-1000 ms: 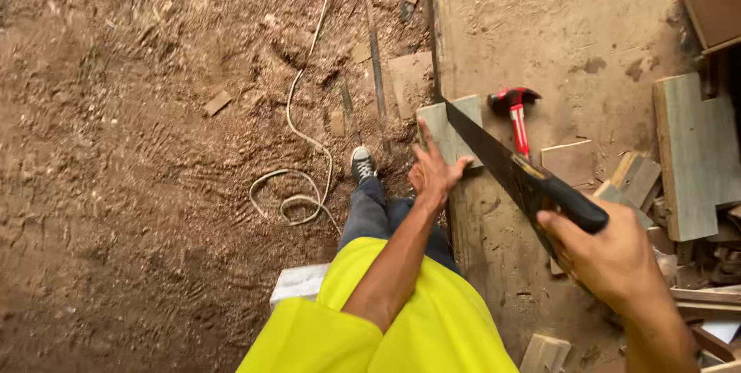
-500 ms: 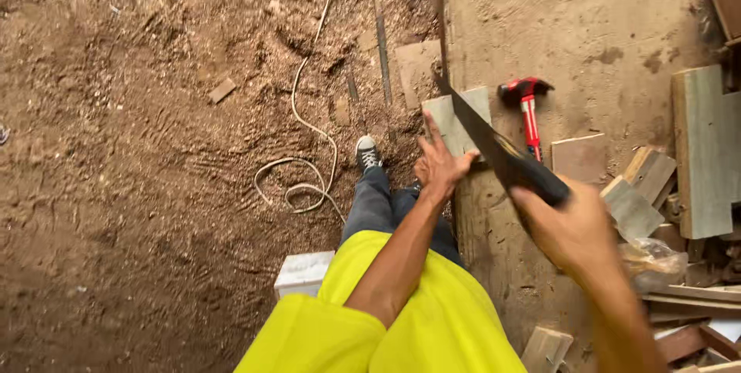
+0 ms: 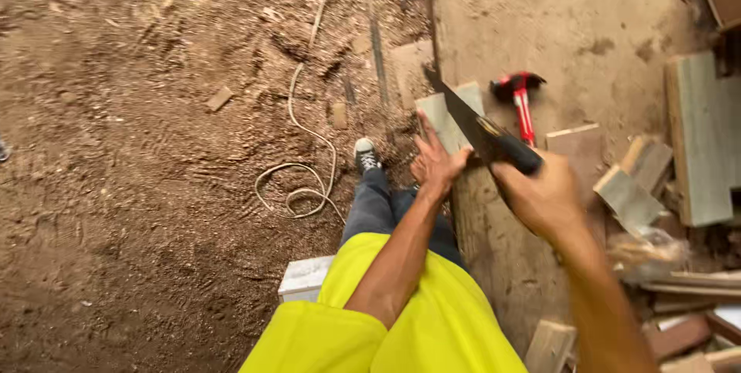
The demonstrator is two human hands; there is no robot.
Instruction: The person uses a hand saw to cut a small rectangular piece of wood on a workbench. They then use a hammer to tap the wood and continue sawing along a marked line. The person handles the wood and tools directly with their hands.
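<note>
Handsaw on a pale board

Handsaw (image 3: 478,128): dark blade, black handle, angled across the small pale board (image 3: 448,114) at the workbench edge. Right hand (image 3: 540,195) is closed around its handle; left hand (image 3: 434,163) lies spread-fingered on the board.

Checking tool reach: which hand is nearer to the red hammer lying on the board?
The right hand, which grips the saw handle just below the red hammer. The left hand rests on the pale wood piece, farther off to the hammer's lower left.
</note>
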